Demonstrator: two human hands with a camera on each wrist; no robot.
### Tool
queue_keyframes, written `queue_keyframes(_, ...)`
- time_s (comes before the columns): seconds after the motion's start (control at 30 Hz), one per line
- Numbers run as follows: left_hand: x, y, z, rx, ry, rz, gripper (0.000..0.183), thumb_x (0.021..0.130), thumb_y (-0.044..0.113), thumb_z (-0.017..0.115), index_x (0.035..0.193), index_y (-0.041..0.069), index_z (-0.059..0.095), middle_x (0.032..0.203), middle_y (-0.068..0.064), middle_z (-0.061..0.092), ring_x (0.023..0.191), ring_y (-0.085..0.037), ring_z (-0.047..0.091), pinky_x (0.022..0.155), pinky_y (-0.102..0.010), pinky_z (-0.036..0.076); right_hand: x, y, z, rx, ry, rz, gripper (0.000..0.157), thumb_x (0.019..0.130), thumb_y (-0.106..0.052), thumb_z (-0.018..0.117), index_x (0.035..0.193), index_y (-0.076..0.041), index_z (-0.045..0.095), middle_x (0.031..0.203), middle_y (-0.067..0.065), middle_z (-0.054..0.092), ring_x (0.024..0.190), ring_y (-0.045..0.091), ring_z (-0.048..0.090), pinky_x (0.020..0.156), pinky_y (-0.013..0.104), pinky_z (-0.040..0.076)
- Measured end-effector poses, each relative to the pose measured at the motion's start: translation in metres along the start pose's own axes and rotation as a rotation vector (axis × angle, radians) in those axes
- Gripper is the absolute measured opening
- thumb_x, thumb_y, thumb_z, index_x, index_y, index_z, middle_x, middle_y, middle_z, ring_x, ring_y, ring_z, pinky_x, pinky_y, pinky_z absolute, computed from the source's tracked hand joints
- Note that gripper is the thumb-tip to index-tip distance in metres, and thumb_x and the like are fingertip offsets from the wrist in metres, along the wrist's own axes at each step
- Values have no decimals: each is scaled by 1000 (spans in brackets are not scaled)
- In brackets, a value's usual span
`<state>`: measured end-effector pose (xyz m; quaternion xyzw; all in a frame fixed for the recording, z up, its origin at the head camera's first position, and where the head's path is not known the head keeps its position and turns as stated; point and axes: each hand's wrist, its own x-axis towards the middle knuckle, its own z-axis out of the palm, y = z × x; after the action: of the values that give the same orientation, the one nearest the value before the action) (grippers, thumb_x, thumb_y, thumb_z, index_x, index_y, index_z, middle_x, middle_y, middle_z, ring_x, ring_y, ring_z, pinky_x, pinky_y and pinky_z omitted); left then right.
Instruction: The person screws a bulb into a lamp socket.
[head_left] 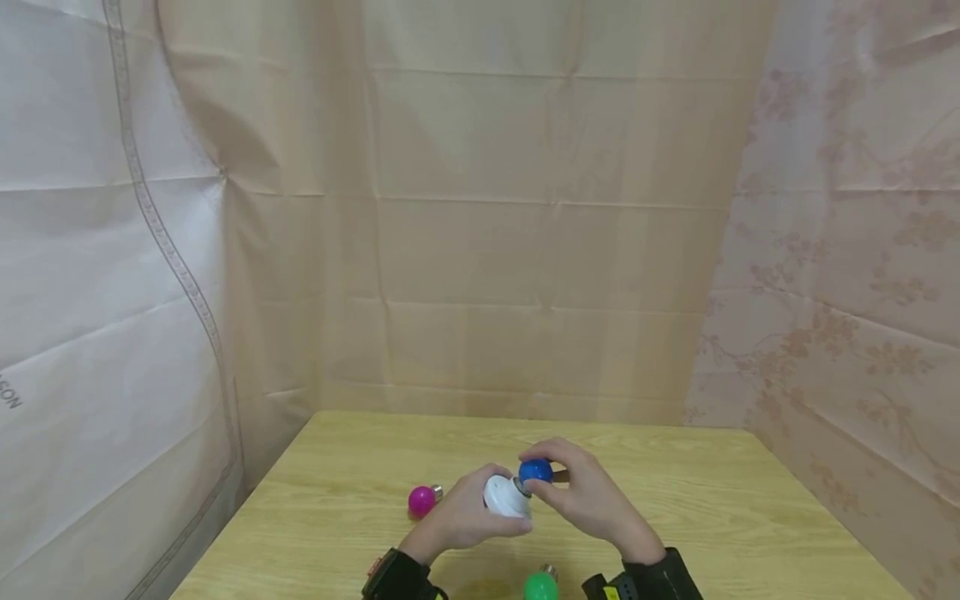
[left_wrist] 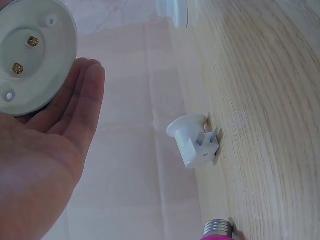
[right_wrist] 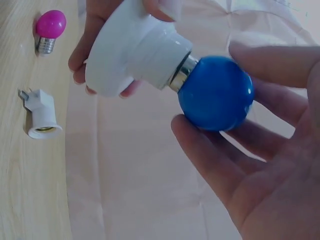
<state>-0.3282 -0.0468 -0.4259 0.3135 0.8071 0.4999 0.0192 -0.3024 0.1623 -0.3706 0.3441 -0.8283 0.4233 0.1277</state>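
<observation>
blue bulb (head_left: 535,472) at the mouth of my lamp holder (head_left: 504,497)

creased cloth hangs around me: a tan sheet (head_left: 540,167) ahead, a white sheet (head_left: 75,250) to the left, a flowered sheet (head_left: 840,250) to the right. below them spreads the pale wooden table (head_left: 690,492), and over it i have both hands raised, a black cuff on each wrist.

my left hand (head_left: 467,515) is clamped on the round white base of the lamp holder, fingers on one side, thumb on the other. my right hand (head_left: 585,496) pinches the blue globe between fingers and thumb. the holder tilts so its mouth faces the bulb, and the bulb's metal cap meets that mouth; some metal shows, and how deep it sits i cannot tell.

on the wood, the green bulb (head_left: 541,586) lies on my side of the table, cut off by the frame. the pink bulb (head_left: 422,501) lies beyond my left wrist, its metal cap pointing right. near the pink one rests a small white plug-in socket (right_wrist: 42,112), prongs out. smallest of all, two brass contacts (left_wrist: 33,41) shine in the back of the holder.
</observation>
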Motion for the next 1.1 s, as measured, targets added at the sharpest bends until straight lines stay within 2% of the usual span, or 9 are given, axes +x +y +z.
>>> queue_keyframes(0.07,0,0,0,-1,0,5,55,71,42,74,112,16,49,86,2,58,73,-14,56,58,-31,49,-1,0,-2,30,-30,-15,31,86,-26,63,116,-24,55,114,-1,53,101,19,52,78,30,48)
queue_keyframes(0.23,0,0,0,3,5,11,55,71,42,75,112,17,49,86,2,58,74,-14,56,59,-31,49,-6,-1,-9,112,-116,-24,40,88,-10,59,126,-20,49,124,4,48,111,23,47,84,36,46)
queue_keyframes(0.37,-1,0,2,6,6,10,56,70,42,75,113,16,49,86,3,58,73,-14,56,59,-31,49,-7,-1,-11,147,-147,-17,45,87,-3,57,128,-19,47,126,4,46,114,24,45,85,34,45)
queue_keyframes(0.63,-1,-1,1,10,4,8,56,70,42,75,113,16,49,86,3,58,73,-13,56,58,-31,49,-6,-1,-8,103,-120,-20,46,85,1,58,127,-16,49,123,7,48,111,24,47,83,32,46)
queue_keyframes(0.93,1,-3,-1,14,2,23,55,70,42,75,111,16,49,85,3,58,72,-14,56,58,-31,49,-6,-41,-14,46,-106,3,41,84,5,58,123,-6,51,118,14,51,106,30,50,82,37,47)
queue_keyframes(1.1,2,-1,-1,6,7,17,55,70,41,76,112,17,49,84,3,58,72,-14,56,58,-31,49,-5,-30,-11,49,-94,0,42,85,2,58,125,-8,50,119,14,51,107,30,49,82,38,47)
